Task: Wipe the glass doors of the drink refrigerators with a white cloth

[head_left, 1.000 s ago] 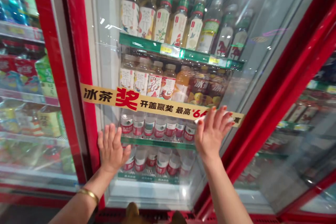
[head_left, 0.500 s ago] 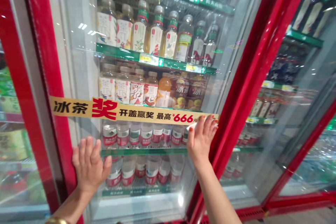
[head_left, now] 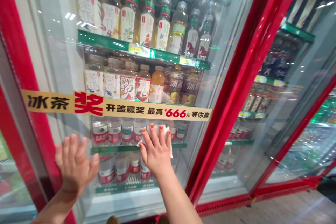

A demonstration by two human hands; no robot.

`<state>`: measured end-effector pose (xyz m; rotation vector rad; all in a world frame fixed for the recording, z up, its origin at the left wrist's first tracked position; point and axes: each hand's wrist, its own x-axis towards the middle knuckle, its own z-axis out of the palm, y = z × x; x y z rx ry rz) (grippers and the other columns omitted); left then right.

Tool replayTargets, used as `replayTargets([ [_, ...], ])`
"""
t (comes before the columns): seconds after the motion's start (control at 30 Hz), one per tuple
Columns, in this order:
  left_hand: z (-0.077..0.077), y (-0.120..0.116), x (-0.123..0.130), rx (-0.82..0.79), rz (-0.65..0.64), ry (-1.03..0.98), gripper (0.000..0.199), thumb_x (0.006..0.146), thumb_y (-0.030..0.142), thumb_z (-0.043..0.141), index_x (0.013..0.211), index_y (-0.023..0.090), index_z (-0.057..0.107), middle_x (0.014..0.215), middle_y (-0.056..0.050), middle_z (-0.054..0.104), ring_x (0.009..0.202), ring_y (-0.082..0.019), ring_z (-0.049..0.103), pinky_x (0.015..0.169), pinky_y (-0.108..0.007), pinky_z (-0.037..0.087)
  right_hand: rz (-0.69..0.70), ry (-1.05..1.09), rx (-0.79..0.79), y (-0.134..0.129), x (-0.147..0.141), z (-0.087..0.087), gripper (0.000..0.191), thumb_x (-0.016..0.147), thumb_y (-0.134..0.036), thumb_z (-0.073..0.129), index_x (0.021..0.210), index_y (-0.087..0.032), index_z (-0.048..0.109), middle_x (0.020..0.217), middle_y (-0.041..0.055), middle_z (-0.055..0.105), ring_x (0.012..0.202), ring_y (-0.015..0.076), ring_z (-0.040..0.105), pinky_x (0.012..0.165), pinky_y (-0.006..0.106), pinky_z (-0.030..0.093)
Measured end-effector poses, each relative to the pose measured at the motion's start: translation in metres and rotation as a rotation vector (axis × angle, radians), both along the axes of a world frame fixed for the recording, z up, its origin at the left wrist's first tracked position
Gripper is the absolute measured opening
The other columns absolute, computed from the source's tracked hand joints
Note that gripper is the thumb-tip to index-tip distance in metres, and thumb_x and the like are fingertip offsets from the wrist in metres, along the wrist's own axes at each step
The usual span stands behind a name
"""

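Observation:
My right hand (head_left: 156, 152), orange nail polish on its fingertips, lies with spread fingers on the glass door (head_left: 181, 166) of a drinks cooler. Under its palm it holds a thin white wipe (head_left: 171, 147) against the pane; only the wipe's edges show. Above the fingertips a yellow sticker strip (head_left: 126, 108) with printed characters runs across the glass. My left hand (head_left: 75, 162) is open and flat, at the left side of the door over the red frame (head_left: 19, 42) and the pane's edge, with nothing visible in it.
Behind the glass, several bottles of tea (head_left: 128, 14) and water (head_left: 101, 131) stand on green-edged shelves (head_left: 141, 49). A red door frame (head_left: 241, 59) rises on the right, with another cooler beyond it. Grey floor (head_left: 286, 206) shows at the lower right.
My right hand has moved left and slightly down across the glass with the wipe, uncovering the strip's right end. The left hand stays against the door's left side. The view has shifted.

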<state>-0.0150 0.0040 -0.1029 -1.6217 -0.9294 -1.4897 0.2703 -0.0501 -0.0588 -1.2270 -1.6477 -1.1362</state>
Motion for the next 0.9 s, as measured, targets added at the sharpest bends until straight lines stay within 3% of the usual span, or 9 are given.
replayTargets([
  [0.13, 0.0, -0.001, -0.001, -0.045, -0.035, -0.014, 0.087, 0.097, 0.035, 0.06, 0.177, 0.03, 0.025, 0.185, -0.009, 0.024, 0.172, -0.034, 0.022, 0.138, -0.07, 0.018, -0.112, 0.157, 0.006, -0.009, 0.037, -0.044, 0.086, 0.104, -0.034, 0.059, 0.179, -0.03, 0.018, 0.187, 0.0092, 0.017, 0.175, 0.038, 0.0, 0.137, 0.07, 0.02],
  [0.27, 0.001, -0.001, -0.001, -0.033, -0.041, -0.002, 0.088, 0.097, 0.036, 0.06, 0.177, 0.028, 0.025, 0.185, -0.009, 0.024, 0.172, -0.035, 0.021, 0.137, -0.071, 0.017, -0.196, 0.347, -0.009, -0.008, 0.052, -0.082, 0.085, 0.107, -0.03, 0.047, 0.179, -0.023, 0.003, 0.187, 0.0169, -0.007, 0.173, 0.0436, -0.008, 0.126, 0.084, 0.03],
  [0.4, 0.002, -0.001, 0.0, -0.043, -0.03, 0.0, 0.088, 0.097, 0.036, 0.059, 0.177, 0.027, 0.025, 0.185, -0.009, 0.023, 0.173, -0.034, 0.02, 0.139, -0.068, 0.017, -0.22, 0.524, 0.065, 0.001, 0.045, -0.103, 0.083, 0.108, -0.032, 0.04, 0.179, -0.02, -0.002, 0.186, 0.0237, -0.005, 0.172, 0.0477, -0.004, 0.118, 0.094, 0.03],
  [0.5, 0.003, -0.001, 0.0, -0.041, -0.021, -0.001, 0.088, 0.096, 0.036, 0.059, 0.177, 0.028, 0.024, 0.185, -0.009, 0.023, 0.173, -0.034, 0.02, 0.139, -0.069, 0.016, -0.211, 0.572, 0.111, 0.005, 0.04, -0.111, 0.08, 0.108, -0.032, 0.038, 0.18, -0.023, 0.003, 0.186, 0.0228, 0.0, 0.173, 0.0478, 0.002, 0.119, 0.094, 0.028],
  [0.63, 0.003, -0.001, -0.001, -0.04, -0.02, 0.004, 0.085, 0.098, 0.036, 0.057, 0.177, 0.026, 0.025, 0.185, -0.009, 0.023, 0.173, -0.031, 0.019, 0.14, -0.065, 0.015, -0.189, 0.564, 0.1, 0.005, 0.041, -0.117, 0.08, 0.108, -0.032, 0.04, 0.18, -0.025, 0.007, 0.187, 0.0217, 0.004, 0.172, 0.0493, 0.004, 0.119, 0.095, 0.026],
  [0.73, 0.002, -0.001, 0.0, -0.039, -0.022, 0.001, 0.086, 0.098, 0.037, 0.058, 0.177, 0.026, 0.024, 0.185, -0.01, 0.023, 0.173, -0.034, 0.019, 0.138, -0.07, 0.016, -0.179, 0.532, 0.095, 0.003, 0.045, -0.124, 0.081, 0.107, -0.032, 0.042, 0.18, -0.025, 0.007, 0.187, 0.0217, 0.004, 0.172, 0.0501, 0.003, 0.118, 0.096, 0.026],
  [0.9, 0.001, -0.001, 0.003, -0.015, -0.011, -0.021, 0.085, 0.098, 0.034, 0.06, 0.176, 0.028, 0.027, 0.183, -0.011, 0.028, 0.171, -0.034, 0.025, 0.137, -0.07, 0.021, -0.165, 0.42, 0.06, 0.0, 0.057, -0.149, 0.082, 0.105, -0.031, 0.044, 0.18, -0.026, 0.009, 0.187, 0.0182, 0.002, 0.173, 0.0467, 0.003, 0.119, 0.094, 0.03],
])
